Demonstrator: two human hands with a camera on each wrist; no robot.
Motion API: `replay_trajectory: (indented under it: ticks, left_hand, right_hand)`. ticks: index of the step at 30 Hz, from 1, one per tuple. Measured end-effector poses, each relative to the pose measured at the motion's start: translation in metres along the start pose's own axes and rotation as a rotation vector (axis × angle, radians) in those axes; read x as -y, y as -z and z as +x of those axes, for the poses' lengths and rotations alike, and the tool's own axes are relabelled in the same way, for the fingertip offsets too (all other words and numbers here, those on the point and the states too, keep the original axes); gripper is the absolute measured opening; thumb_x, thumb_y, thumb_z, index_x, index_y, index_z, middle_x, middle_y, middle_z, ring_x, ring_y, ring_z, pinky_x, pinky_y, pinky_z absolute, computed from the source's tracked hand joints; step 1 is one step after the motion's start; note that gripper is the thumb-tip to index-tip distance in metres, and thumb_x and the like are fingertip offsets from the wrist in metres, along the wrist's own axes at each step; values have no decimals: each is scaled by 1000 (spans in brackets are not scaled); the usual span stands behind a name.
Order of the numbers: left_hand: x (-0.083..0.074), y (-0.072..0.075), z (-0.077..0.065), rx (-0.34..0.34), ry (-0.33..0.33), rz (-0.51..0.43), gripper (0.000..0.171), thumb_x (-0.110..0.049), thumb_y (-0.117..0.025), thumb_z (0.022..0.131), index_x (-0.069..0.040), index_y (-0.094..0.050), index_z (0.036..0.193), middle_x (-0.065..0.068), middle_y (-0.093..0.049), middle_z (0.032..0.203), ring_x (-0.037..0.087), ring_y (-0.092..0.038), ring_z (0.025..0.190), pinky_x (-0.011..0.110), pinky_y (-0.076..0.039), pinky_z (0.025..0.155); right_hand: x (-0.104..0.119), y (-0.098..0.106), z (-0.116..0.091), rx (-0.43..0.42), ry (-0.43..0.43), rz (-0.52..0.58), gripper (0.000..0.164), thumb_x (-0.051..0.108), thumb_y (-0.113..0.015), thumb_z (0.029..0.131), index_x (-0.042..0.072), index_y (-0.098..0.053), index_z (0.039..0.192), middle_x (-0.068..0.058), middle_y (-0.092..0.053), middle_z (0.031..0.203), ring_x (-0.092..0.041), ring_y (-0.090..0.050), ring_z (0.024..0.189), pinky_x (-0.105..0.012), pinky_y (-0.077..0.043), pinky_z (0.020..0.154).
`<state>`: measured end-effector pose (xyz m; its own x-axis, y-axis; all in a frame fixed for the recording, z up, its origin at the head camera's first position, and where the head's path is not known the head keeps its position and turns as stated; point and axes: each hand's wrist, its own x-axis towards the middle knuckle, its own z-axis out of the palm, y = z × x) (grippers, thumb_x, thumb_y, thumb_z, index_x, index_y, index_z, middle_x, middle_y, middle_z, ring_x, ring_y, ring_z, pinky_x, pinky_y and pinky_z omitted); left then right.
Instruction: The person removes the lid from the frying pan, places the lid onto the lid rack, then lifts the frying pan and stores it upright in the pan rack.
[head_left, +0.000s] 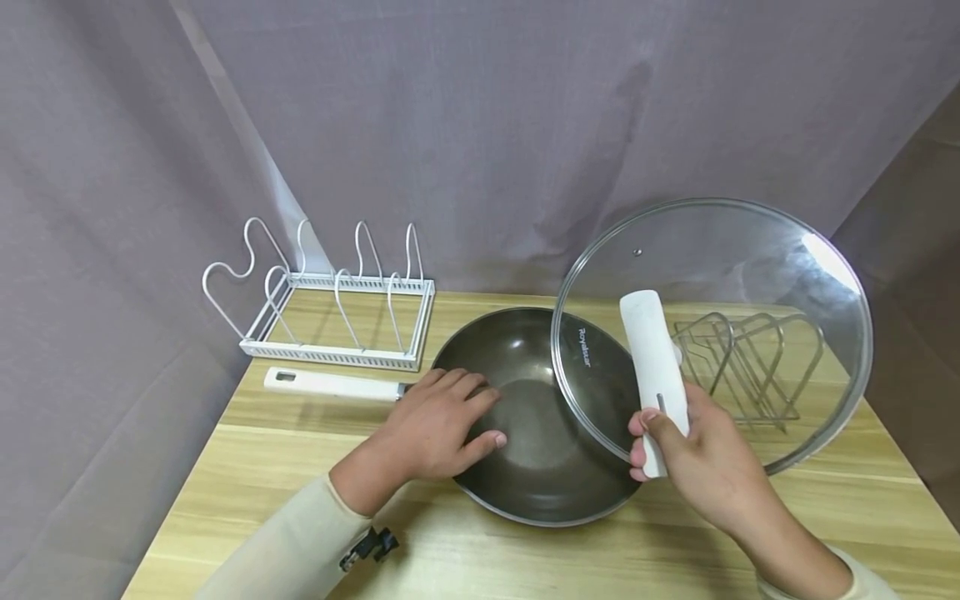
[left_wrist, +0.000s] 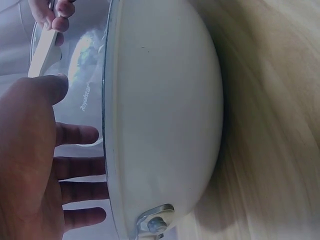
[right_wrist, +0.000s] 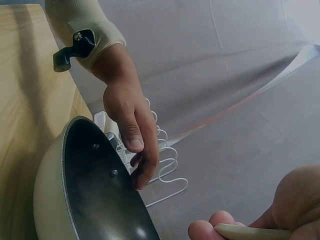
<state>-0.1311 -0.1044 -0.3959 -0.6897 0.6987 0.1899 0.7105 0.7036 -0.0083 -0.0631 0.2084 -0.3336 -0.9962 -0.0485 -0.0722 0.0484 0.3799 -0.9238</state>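
- On the tabletop (head_left: 300,467) sits the pan (head_left: 536,429), likely rigid and the heavier piece, best lifted by its handle (head_left: 333,383) at nine o'clock.
- The lid (head_left: 750,267), held aloft at the pan's two o'clock, looks smooth and breakable; its white grip (head_left: 651,354) seems the surest hold.
- A right hand (head_left: 701,454) wraps its fingers around that grip.
- A left hand (head_left: 442,423), fingers loosely spread, lies over the pan's nine o'clock edge, contact unclear.

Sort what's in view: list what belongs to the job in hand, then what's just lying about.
In the job, judging by the hands:
glass lid, gripped by its white handle in the right hand
dark-lined pan, left hand at its rim

Apparently just lying about, untouched:
white wire rack
metal wire rack, seen through the lid
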Motion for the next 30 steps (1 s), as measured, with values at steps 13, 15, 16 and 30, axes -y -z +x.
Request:
replay_trajectory:
  ticks: [13,15,16,30]
  left_hand:
    - [-3,1,8,23,-5,4,64,-64,-37,103,-21,-57,145,7,-57,143,27,-51,132,48,-40,109]
    - [-3,2,10,31,-9,2,64,-64,-36,103,-21,-56,146,7,-56,144,27,-50,134,48,-39,110]
    - [-4,3,11,35,-12,0,64,-64,-35,103,-21,-56,146,7,-56,145,27,-50,134,48,-39,110]
    - [-6,6,17,67,-26,2,64,-64,-35,103,-21,-55,147,7,-55,147,27,-49,136,48,-38,111]
  right_hand:
    - [-2,3,-2,-11,-2,-33,34,14,-47,109,-9,-39,133,-15,-65,97,-22,-71,74,-37,-61,66]
    - [-2,3,-2,-14,1,-34,34,14,-47,109,-9,-39,133,-15,-65,97,-22,-71,73,-37,-61,66]
    - [-2,3,-2,-16,0,-34,34,13,-47,109,-9,-39,133,-15,-65,96,-22,-71,73,-37,-61,66]
    - [-1,6,-2,-26,18,-44,33,13,-47,109,-11,-40,132,-16,-65,96,-22,-71,72,-38,-61,66]
